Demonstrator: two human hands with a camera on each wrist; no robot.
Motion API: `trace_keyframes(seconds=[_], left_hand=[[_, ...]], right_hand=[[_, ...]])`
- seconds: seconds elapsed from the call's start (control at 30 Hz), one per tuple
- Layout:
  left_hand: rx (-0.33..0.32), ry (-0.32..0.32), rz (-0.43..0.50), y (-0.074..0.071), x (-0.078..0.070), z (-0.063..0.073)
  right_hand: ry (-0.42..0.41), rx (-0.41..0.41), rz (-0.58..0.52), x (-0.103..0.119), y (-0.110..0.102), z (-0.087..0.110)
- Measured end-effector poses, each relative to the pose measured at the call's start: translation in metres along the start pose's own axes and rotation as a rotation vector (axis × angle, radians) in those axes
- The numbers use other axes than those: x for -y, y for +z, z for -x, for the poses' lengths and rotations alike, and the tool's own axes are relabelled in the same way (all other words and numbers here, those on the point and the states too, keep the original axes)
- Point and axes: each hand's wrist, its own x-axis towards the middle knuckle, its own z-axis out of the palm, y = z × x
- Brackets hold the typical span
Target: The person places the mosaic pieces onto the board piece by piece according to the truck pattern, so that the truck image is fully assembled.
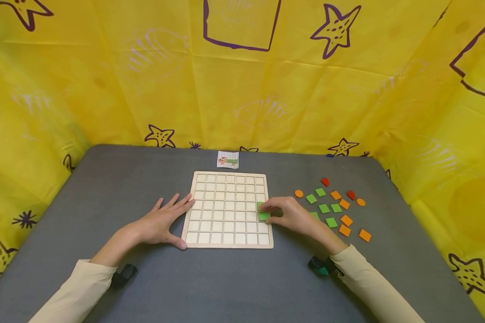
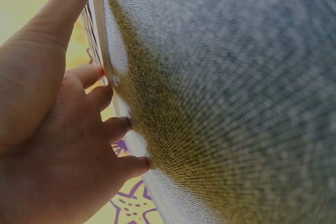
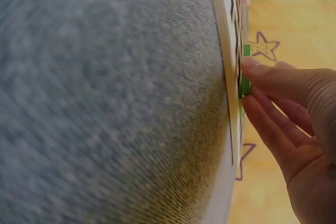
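Observation:
A pale wooden grid board [image 1: 218,215] with square cells lies on the grey table. At its right edge my right hand [image 1: 289,215] pinches a green square tile [image 1: 263,216] between thumb and fingers, over the rightmost column. In the right wrist view this green tile [image 3: 246,81] stands slightly tilted against the board's surface. Just beyond it, partly hidden by my fingers, more green [image 1: 259,205] shows in the same column. My left hand [image 1: 155,228] lies spread at the board's left side, its fingertips and thumb touching the frame.
Right of the board lie loose pieces: several green squares [image 1: 324,208], several orange squares [image 1: 365,235], two orange circles [image 1: 299,193] and two red rounded pieces [image 1: 325,181]. A small printed pattern card [image 1: 228,159] lies behind the board. Yellow patterned cloth [image 1: 234,89] surrounds the table.

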Motion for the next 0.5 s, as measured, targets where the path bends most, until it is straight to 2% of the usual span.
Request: trace_keyframes(seconds=[0.5], left_hand=[[-0.007, -0.009, -0.025, 0.0018, -0.0007, -0.0007]], right_hand=[[0.013, 0.004, 0.085, 0.0001, 0.0036, 0.0011]])
